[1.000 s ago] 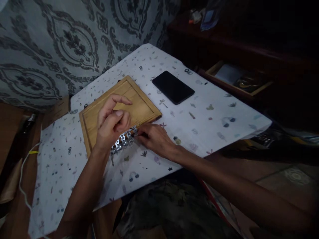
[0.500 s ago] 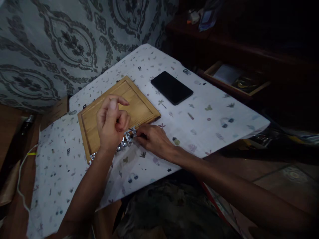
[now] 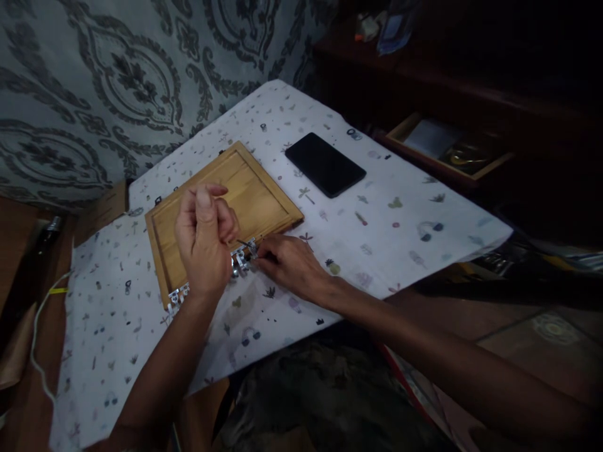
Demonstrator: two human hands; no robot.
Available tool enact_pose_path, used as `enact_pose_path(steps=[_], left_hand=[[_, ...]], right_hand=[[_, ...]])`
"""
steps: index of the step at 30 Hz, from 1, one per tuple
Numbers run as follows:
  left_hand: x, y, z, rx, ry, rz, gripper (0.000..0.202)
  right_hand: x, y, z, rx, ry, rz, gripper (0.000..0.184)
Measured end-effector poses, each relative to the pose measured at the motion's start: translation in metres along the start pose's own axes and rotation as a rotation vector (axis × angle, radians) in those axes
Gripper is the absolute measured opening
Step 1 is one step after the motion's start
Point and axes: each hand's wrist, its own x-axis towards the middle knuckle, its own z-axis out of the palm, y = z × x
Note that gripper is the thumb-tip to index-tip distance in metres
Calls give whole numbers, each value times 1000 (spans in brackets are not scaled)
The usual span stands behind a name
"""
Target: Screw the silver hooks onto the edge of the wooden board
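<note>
A wooden board [image 3: 257, 188] with a raised frame lies on the patterned tablecloth. Shiny metal fittings [image 3: 241, 258], hook-like in shape, line its near edge; some are hidden behind my left arm. My left hand [image 3: 203, 242] is held above the board with its fingers curled in and the thumb up. Whether anything sits inside those fingers is hidden. At the right end of the row, my right hand [image 3: 287, 263] pinches a small metal fitting [image 3: 252, 247] at the board's edge. A thin dark piece [image 3: 244, 243] pokes out beside its fingertips.
A black phone [image 3: 325, 164] lies face up right of the board. The white tablecloth [image 3: 377, 251] has small printed figures. Beyond it on the right is an open drawer [image 3: 447, 150] with things inside. A white cable [image 3: 38, 351] hangs at the left, near a cardboard piece [image 3: 101, 210].
My left hand has shifted slightly left, and its index finger has drawn in closer to the thumb. The right hand stays at the same fitting. The view has moved very little.
</note>
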Motion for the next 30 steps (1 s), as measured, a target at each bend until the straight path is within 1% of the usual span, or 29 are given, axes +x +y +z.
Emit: enact_pose_path(steps=[2,4,10,13,17,23,26,30], left_hand=[[-2,-2,3,-43,-1,16,37],[-1,-4,4,-38,-27,8,38],[5,-3,2,-27,-107,-24,36],[5,-3,2,-52,-117,-14,35],[2,-5,3,-89,-82,8,33],[3,2,3,-129,60,150,28],[3,4,1,-122,43,151,28],[1,0,-2,-101,32,128,28]], right_hand=[[0,0,0,16,-4,-9,9],[0,-1,-1,23,-14,2,9],[-1,-1,-2,9,-19,-1,9],[-1,-1,-1,11,-4,-9,10],[0,0,0,18,5,-12,9],[1,1,1,16,3,-3,8],[1,0,0,9,-7,12,7],[1,0,0,8,-15,16,7]])
